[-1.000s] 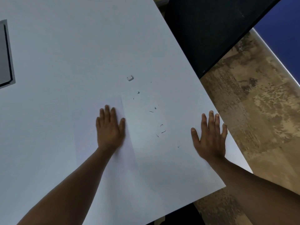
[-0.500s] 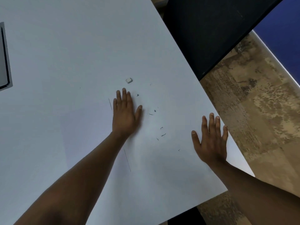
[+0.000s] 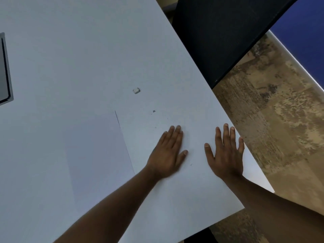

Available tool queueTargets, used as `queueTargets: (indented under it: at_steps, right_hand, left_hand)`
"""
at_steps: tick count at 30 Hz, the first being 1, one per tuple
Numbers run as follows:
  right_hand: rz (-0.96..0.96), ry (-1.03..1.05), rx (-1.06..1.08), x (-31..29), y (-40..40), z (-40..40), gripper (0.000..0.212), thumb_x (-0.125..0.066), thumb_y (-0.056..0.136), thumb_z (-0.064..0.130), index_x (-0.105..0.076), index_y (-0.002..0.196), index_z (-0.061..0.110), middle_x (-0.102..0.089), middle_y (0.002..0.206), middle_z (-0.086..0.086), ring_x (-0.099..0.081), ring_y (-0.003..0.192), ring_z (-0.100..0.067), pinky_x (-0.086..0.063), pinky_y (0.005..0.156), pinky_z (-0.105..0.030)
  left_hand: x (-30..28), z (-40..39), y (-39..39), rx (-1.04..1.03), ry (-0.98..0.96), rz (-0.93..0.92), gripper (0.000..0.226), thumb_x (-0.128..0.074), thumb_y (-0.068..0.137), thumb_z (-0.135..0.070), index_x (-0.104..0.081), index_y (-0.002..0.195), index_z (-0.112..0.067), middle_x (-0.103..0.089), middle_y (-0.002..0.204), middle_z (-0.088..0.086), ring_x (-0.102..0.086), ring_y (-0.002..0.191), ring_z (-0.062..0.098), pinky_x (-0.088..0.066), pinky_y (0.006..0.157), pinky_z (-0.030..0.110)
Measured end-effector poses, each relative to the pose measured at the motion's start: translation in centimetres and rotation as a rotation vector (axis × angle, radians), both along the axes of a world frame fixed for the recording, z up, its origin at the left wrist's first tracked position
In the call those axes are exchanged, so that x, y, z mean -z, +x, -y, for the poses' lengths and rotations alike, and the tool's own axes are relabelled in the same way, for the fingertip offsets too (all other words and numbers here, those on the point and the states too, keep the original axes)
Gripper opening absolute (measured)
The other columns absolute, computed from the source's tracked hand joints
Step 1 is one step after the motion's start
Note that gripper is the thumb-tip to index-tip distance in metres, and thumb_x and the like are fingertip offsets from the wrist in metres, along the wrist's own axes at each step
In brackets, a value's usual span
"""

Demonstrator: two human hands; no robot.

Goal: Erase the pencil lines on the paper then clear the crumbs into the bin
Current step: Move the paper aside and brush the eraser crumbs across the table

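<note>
The left hand (image 3: 169, 151) is laid flat, fingers straight, right of the paper (image 3: 98, 155), apparently to sweep crumbs (image 3: 154, 111). The right hand (image 3: 226, 155) is spread flat, gripping nothing, at the counter (image 3: 70, 58) edge, likely as a stop.

Office: white desk (image 3: 87, 50), black chair (image 3: 219, 32), blue partition (image 3: 306, 23).

Single head-worn view, aimed forward and steeply down at white table (image 3: 73, 55). Scene seen close, at arm's reach; frame tilted, table edge run diagonally. Floor (image 3: 273, 120) caught at right. No second view supplied.
</note>
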State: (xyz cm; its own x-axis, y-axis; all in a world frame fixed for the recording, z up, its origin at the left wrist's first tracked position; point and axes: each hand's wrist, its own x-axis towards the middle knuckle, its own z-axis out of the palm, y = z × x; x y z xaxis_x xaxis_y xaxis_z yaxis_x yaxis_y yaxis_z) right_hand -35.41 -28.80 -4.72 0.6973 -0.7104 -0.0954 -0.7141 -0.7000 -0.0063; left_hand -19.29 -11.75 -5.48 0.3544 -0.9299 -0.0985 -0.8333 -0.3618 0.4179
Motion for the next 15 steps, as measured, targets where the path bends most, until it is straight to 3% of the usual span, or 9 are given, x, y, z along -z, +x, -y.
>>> queueTargets:
  at_steps: [3, 8, 12, 15]
  right_hand:
    - [0.003, 0.002, 0.0, 0.0, -0.1, 0.0, 0.073, -0.022, 0.099, 0.059, -0.024, 0.156, 0.013, -0.01, 0.165, -0.012, -0.008, 0.153, -0.031, -0.013, 0.12, -0.058]
    - [0.008, 0.016, 0.001, -0.1, -0.2, -0.1, 0.073, -0.018, 0.099, 0.059, -0.022, 0.157, 0.014, -0.009, 0.166, -0.012, -0.005, 0.153, -0.029, -0.013, 0.119, -0.058]
    - [0.015, 0.021, -0.002, -0.1, 0.0, 0.0, 0.074, -0.018, 0.099, 0.059, -0.023, 0.157, 0.013, -0.01, 0.166, -0.013, -0.006, 0.153, -0.03, -0.013, 0.119, -0.058]
    - [0.011, 0.013, -0.007, -0.1, -0.1, -0.1, 0.074, -0.019, 0.099, 0.058, -0.024, 0.156, 0.012, -0.011, 0.165, -0.013, -0.008, 0.153, -0.031, -0.015, 0.119, -0.058]
  left_hand:
    - [0.0, 0.9, 1.0, -0.17, -0.021, 0.03, 0.075, -0.024, 0.107, -0.053, -0.009, 0.163, -0.006, 0.001, 0.171, 0.01, 0.009, 0.158, 0.024, 0.006, 0.128, 0.036]
    - [0.5, 1.3, 5.4, -0.537, 0.119, 0.091, 0.079, -0.023, 0.106, -0.055, -0.012, 0.16, 0.002, -0.005, 0.169, 0.022, 0.002, 0.157, 0.037, -0.005, 0.128, 0.051]
    - [0.4, 2.1, 2.1, -0.437, 0.132, 0.08, 0.08, -0.021, 0.105, -0.056, -0.014, 0.16, 0.002, -0.001, 0.168, 0.024, 0.006, 0.156, 0.041, -0.001, 0.128, 0.05]
    - [-0.3, 2.8, -0.7, -0.239, 0.144, -0.034, 0.08, -0.013, 0.104, -0.059, 0.002, 0.162, -0.006, 0.016, 0.169, 0.012, 0.023, 0.155, 0.027, 0.007, 0.128, 0.042]
